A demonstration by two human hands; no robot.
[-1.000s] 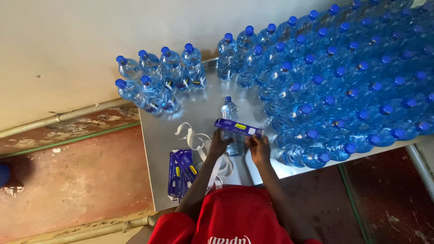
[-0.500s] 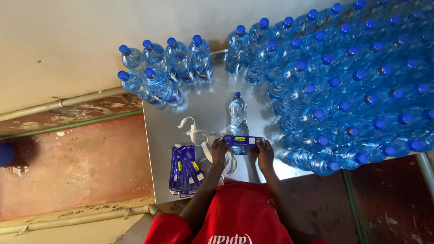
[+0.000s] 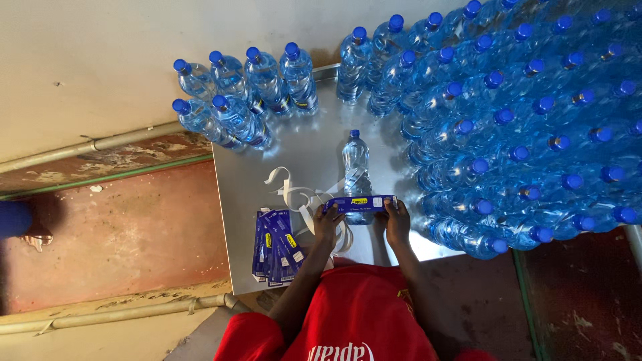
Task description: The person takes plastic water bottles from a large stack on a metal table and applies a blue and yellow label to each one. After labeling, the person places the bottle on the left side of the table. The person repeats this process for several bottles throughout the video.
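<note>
A stack of blue labels (image 3: 275,246) lies on the metal table (image 3: 244,194), beside loose white strips (image 3: 294,197). The left hand (image 3: 328,224) and right hand (image 3: 397,220) each pinch one end of a blue label (image 3: 360,202), stretched across the lower body of a lone water bottle (image 3: 356,160). Capped bottles (image 3: 521,120) crowd the right.

We cannot see the lower body of the lone water bottle (image 3: 356,167) at centre frame, since the blue label strip (image 3: 360,202) covers it. The crowd of unlabelled bottles (image 3: 521,120) runs off the upper right edge. Our red shirt (image 3: 348,314) is cut by the bottom edge. A blue object (image 3: 13,219) at far left is cropped and unrecognisable.
</note>
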